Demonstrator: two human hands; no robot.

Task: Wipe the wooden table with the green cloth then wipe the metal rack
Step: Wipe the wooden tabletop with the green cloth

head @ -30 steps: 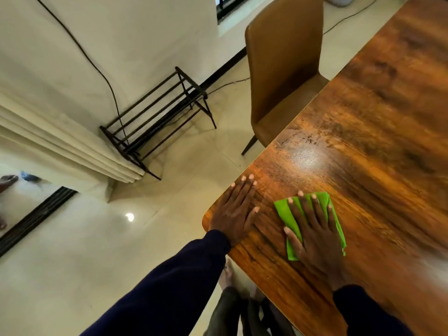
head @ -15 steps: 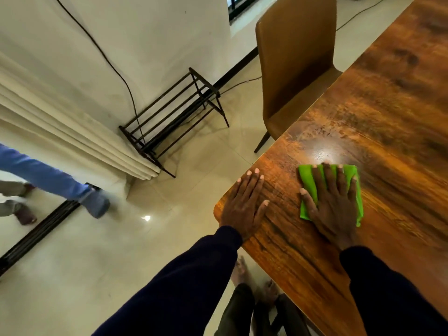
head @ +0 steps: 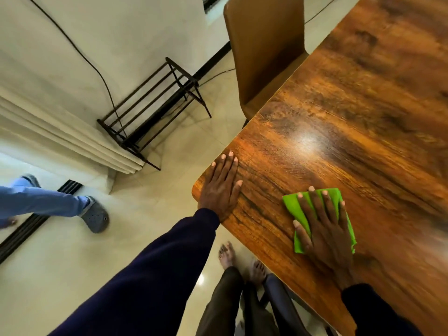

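The glossy wooden table (head: 351, 112) fills the right side of the view. My right hand (head: 324, 229) lies flat with spread fingers on the folded green cloth (head: 294, 207), pressing it onto the tabletop near the front edge. My left hand (head: 221, 187) rests flat and empty on the table's rounded corner, fingers together. The black metal rack (head: 150, 110) stands on the floor against the white wall, to the left of the table.
A brown chair (head: 264, 49) is tucked at the table's far left edge. Another person's leg in blue trousers and a grey clog (head: 94, 214) steps on the floor at left. A cream curtain (head: 60, 139) hangs beside the rack. My bare feet (head: 228, 253) stand below the table edge.
My right hand has slid the green cloth back toward me and to the right along the table. The other person's leg has stepped further into view. My left hand has stayed on the corner.
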